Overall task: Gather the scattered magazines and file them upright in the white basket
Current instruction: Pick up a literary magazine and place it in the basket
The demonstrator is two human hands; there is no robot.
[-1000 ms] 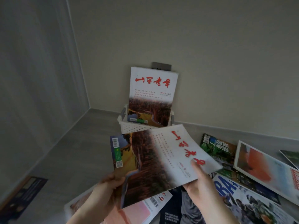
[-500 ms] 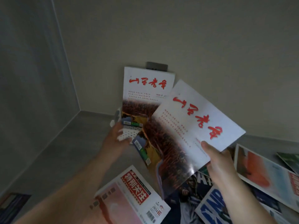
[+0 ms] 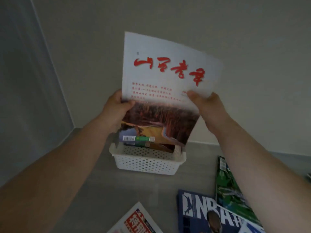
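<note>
my left hand is clamped on the left edge of the red-lettered magazine, thumb over the cover and fingers curled behind. low at the frame's bottom edge a red-titled magazine lies flat on the bench, not yet collected. next comes the white basket, standing against the wall. the red-lettered magazine hangs directly over it, nearly upright with a slight lean, its lower edge at the basket's mouth. i cannot tell whether that edge is inside the rim yet. just under it a strip of another cover shows inside the basket, so i judge one copy is filed already. my right hand pinches the right edge, thumb on the front. further right the nba magazine and the green magazine lie overlapping on the bench.

i read this as the filing step for the second copy. the next move calls for lowering it straight down in front of the one already standing, keeping both edges level so the thin paper does not buckle on the rim, then letting go only once its foot sits on the basket floor. after that, the three loose ones remain.
</note>
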